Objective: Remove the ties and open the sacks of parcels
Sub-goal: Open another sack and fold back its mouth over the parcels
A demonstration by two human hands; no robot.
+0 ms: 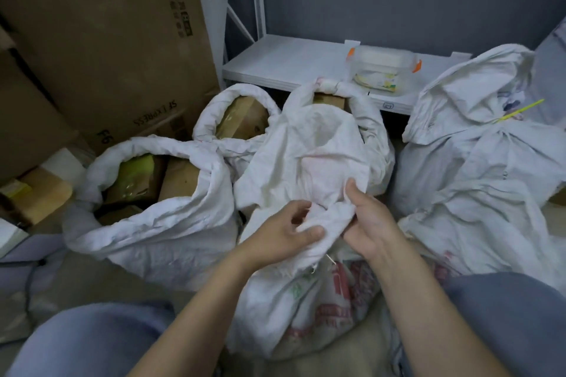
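A white woven sack (306, 291) with red and green print stands right in front of me, its loose mouth cloth rising between my hands. My left hand (291, 231) pinches a fold of that cloth with thumb and fingers. My right hand (366, 223) grips the bunched cloth beside it. To the right, another white sack (477, 162) is still gathered at the neck by a yellow-green tie (520, 112). Three sacks with rolled-down rims stand open, showing cardboard parcels: one at the left (153, 211), one behind it (239, 107) and one at the centre back (367, 119).
Tall cardboard boxes (107, 40) stand at the back left, with smaller boxes (39, 193) on the floor below. A white metal shelf (291, 64) behind the sacks carries a clear plastic container (382, 69) with orange clips. My knees in grey trousers (92, 343) frame the bottom.
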